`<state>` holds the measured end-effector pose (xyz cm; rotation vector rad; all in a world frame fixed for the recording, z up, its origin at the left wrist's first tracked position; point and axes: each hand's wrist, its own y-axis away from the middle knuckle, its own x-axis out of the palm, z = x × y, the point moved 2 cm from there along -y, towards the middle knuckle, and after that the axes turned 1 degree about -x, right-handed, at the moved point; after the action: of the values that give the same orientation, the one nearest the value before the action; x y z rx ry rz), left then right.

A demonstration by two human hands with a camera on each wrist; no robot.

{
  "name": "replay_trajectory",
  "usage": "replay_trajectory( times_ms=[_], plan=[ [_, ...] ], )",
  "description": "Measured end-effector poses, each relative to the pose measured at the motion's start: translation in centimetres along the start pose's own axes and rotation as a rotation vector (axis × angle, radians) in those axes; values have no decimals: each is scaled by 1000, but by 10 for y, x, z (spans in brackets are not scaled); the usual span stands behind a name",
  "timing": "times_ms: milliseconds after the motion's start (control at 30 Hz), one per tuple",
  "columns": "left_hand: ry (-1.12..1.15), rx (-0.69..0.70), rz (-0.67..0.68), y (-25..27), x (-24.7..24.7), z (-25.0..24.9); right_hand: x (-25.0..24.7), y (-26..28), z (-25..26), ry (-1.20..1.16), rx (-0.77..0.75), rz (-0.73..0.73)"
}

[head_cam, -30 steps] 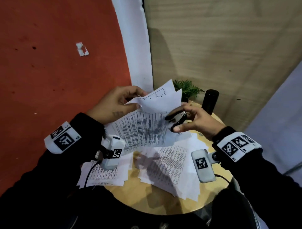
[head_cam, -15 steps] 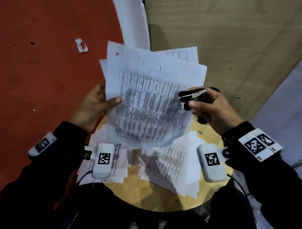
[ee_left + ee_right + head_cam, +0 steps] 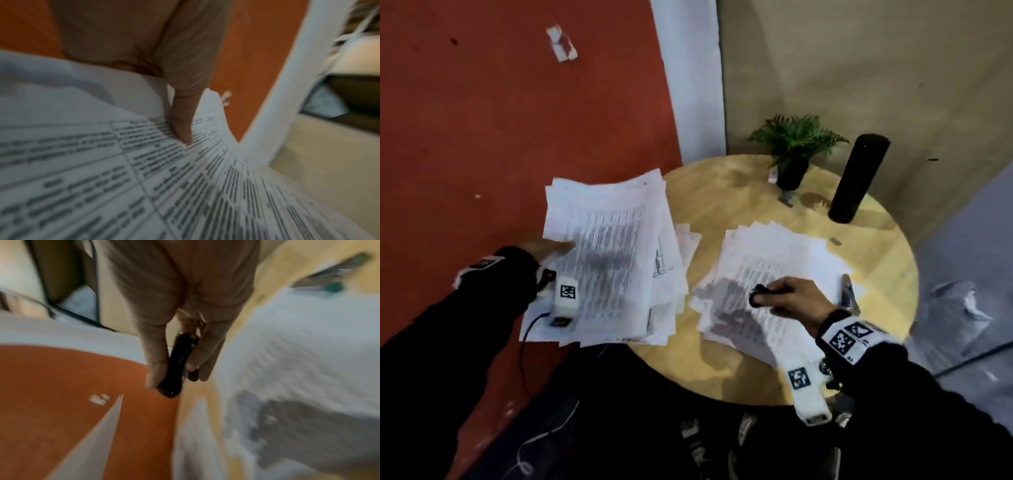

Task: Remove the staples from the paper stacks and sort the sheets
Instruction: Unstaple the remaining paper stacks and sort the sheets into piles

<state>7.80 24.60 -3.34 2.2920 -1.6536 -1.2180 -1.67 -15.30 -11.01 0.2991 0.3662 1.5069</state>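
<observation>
My left hand [image 3: 551, 247] grips a bundle of printed sheets [image 3: 613, 260] at its left edge, thumb [image 3: 183, 116] pressed on top; the bundle hangs over the left rim of the round wooden table [image 3: 739, 192]. In the left wrist view the printed sheets [image 3: 144, 178] fill the lower frame. My right hand [image 3: 787, 298] holds a black staple remover [image 3: 758, 295] above a second pile of sheets [image 3: 767, 274] lying on the table's right half. The right wrist view shows the staple remover [image 3: 174, 366] pinched between thumb and fingers.
A small potted plant [image 3: 796, 144] and a tall black cylinder [image 3: 858, 178] stand at the table's back. A metal tool [image 3: 848, 294] lies right of the pile. Red floor [image 3: 500, 120] on the left carries a paper scrap [image 3: 561, 44].
The bundle was held up in front of me with both hands near it; my left hand has now swung it down and left. My right hand dropped with the staple remover over the right pile.
</observation>
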Motion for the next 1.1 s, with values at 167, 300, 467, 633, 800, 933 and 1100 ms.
replay_trajectory(
  times_ms=[167,300,467,633,800,933,1100],
  plan=[
    [-156,-206,0,-64,19,49,13,-36,-73,34,154,-38],
    [-218,-212,39,-99,52,57,5,-63,-101,128,183,24],
    [-334,-84,-8,-129,84,43,-7,-84,-130,230,228,-5],
    [-606,98,-206,-119,123,15,-5,-82,-132,293,201,-33],
    [-751,368,24,-70,221,-18,-14,-73,-109,437,224,-228],
    [-680,394,329,-38,300,-6,-27,-67,-100,342,246,-280],
    [-708,207,175,-25,336,13,-40,-56,-98,134,211,-319]
  ],
)
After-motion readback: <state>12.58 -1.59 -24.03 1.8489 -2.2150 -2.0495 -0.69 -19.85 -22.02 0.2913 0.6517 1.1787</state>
